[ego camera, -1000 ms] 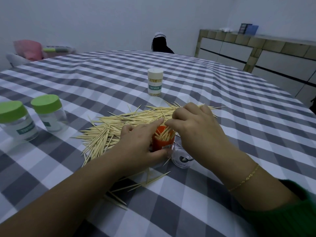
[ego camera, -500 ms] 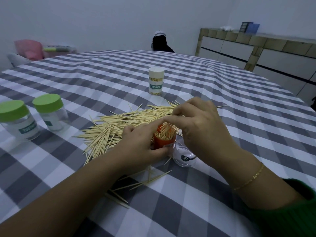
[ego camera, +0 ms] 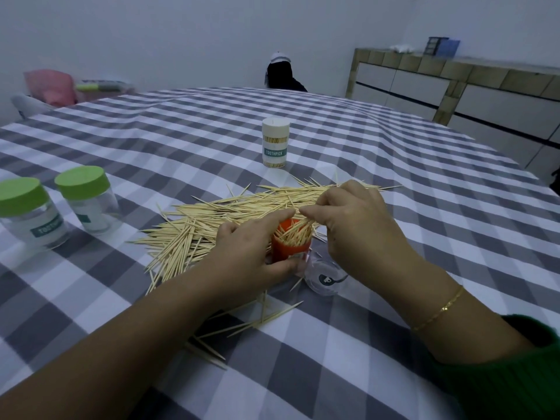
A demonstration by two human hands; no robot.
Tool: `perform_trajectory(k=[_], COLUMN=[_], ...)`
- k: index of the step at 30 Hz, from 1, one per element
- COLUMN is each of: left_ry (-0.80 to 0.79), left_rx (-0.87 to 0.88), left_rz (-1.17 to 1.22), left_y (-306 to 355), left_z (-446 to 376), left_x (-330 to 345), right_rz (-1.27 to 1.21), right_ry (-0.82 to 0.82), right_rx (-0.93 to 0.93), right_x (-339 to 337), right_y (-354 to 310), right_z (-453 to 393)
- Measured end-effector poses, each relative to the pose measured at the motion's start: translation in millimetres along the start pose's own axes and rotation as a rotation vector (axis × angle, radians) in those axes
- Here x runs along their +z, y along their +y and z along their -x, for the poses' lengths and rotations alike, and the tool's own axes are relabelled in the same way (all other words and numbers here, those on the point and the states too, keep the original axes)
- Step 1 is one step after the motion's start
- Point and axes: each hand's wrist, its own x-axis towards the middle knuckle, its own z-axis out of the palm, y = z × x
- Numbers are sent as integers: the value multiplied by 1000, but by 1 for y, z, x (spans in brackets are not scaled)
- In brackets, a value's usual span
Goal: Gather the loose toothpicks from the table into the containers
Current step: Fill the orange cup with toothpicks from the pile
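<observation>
A small orange container [ego camera: 291, 248] stands upright on the checked tablecloth, partly filled with toothpicks standing on end. My left hand [ego camera: 248, 253] wraps around its left side and holds it. My right hand [ego camera: 354, 228] is just to its right, thumb and forefinger pinched on a few toothpicks that lean into the container's mouth. A wide pile of loose toothpicks [ego camera: 218, 219] lies behind and to the left of the container. A few more loose toothpicks [ego camera: 260, 319] lie scattered near my left forearm.
A clear lid [ego camera: 325, 278] lies by my right wrist. Two clear jars with green lids [ego camera: 30, 213] [ego camera: 88, 198] stand at the left. A full white toothpick holder [ego camera: 275, 142] stands behind the pile. A tiled counter [ego camera: 454, 86] is at the far right.
My right hand has lifted slightly and shifted right above the orange container, feeding pinched toothpicks into it. My left hand has kept its hold on the container.
</observation>
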Motion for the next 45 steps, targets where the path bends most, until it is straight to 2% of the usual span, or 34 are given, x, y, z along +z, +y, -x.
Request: perform_trajectory(k=[4,7,9,11,14,16,19,23,29,33,36,38,42,45], left_ry=[26,45,43,47,52,53,64,49,53,84,59,58,81,94], left_rx=[-2,11,6,8,-16,-32,-59,-88,-137,-55,-67,-36,65,108], left_rz=[1,45,52,55,10,18,69,138,165,128,41,-9,-36,-21], left_y=[-7,-8,-6,-4,-6,-9,-10,-7,-7,-6,-1,-2,-9,-8], left_z=[-5,-5,-3,-2,-4,-5,-7,-9,-10,-6,-3,-1,-2,-3], left_x=[4,5,4,4,4,5,6,5,3,2,0,2,5,6], right_rz=[72,-36,-224,-515,-756,-683,-485,-523,-654,-829,-914,-762,-166,-33], right_ry=[-19,-33,-126,-265,-209,-318,-438,-341,-78,-137,-159,-216,-532,-715], right_rx=[-120,-172,-97,85,247,269,168,47,-13,150,359,515,726,788], right_x=[-1,0,-1,-7,-9,-6,3,11,12,-2,-15,-19,-12,-11], right_y=[-10,-19,-25,-26,-23,-19,-21,-22,-21,-15,-1,11,44,60], right_z=[-3,-6,-7,-6,-4,-3,-2,-3,1,-1,-4,-5,2,8])
